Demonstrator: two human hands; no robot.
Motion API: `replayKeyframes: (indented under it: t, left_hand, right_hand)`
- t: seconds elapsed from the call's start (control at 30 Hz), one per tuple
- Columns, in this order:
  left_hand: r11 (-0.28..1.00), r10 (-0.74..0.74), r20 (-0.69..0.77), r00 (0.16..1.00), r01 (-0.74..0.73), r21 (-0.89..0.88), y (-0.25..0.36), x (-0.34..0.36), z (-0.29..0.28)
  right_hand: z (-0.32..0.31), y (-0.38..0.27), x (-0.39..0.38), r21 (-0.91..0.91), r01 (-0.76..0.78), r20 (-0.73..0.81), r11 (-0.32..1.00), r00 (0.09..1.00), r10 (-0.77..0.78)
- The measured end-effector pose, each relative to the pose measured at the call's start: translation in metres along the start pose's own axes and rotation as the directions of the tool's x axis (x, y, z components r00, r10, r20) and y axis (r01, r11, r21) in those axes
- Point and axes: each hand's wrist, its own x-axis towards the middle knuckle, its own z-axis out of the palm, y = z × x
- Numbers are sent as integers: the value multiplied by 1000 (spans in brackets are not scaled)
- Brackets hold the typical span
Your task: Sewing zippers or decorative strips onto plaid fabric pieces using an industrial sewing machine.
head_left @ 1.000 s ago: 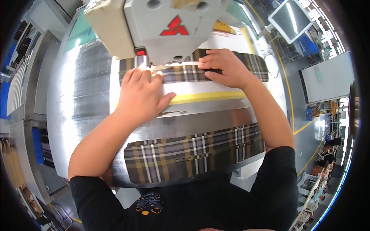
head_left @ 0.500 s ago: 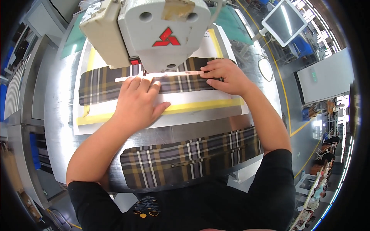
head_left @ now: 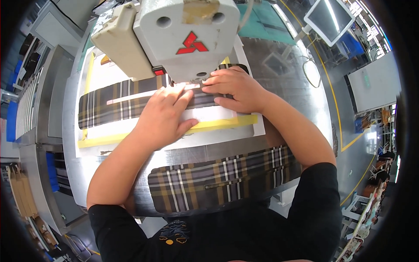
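A plaid fabric panel [head_left: 98, 107] in dark grey, brown and white lies on a white sheet [head_left: 205, 114] edged with yellow tape, under the sewing machine head [head_left: 183, 26]. Along the panel runs a narrow pale pink strip [head_left: 126, 100], passing beneath my left fingertips. My left hand [head_left: 163, 114] presses flat on the panel beside the needle area, thumb spread away. On the panel's right part rests my right hand [head_left: 238, 91], fingers outstretched and thumb apart, near the strip's right end. The machine head and my fingers partly hide the needle and the strip.
A second plaid panel [head_left: 183, 187] with a zipper-like slit [head_left: 222, 183] lies on the metal table [head_left: 139, 192] close to my body. A screen on an arm [head_left: 329, 22] stands at the far right. Metal cabinets [head_left: 48, 96] flank the table on the left.
The white sheet, plaid panel and pink strip have slid left under the machine head. My right hand has moved left with them, closer to my left hand. The view has shifted slightly.
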Motion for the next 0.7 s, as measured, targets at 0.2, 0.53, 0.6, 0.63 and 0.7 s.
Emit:
replayKeyframes:
  t: [0.2, 0.53, 0.6, 0.63, 0.7]
  left_hand:
    - [1000, 3, 6, 1000, -3, -22, -3, 1, 1]
    - [997, -68, 67, 995, 65, 44, 4, 5, -6]
    - [997, -60, 82, 995, 55, 54, 4, 3, -5]
    - [996, -61, 94, 994, 55, 65, 3, 3, -5]
    - [996, -60, 86, 995, 54, 70, 4, 3, -4]
  right_hand:
    - [1, -1, -3, 32, 20, -58, 999, 998, -18]
    - [8, -1, -4, -61, 77, -175, 995, 981, -87]
    - [9, -2, -5, -70, 80, -180, 994, 979, -92]
    - [10, -1, -4, -70, 82, -172, 994, 981, -93]
    - [10, -1, -4, -68, 85, -164, 994, 982, -95]
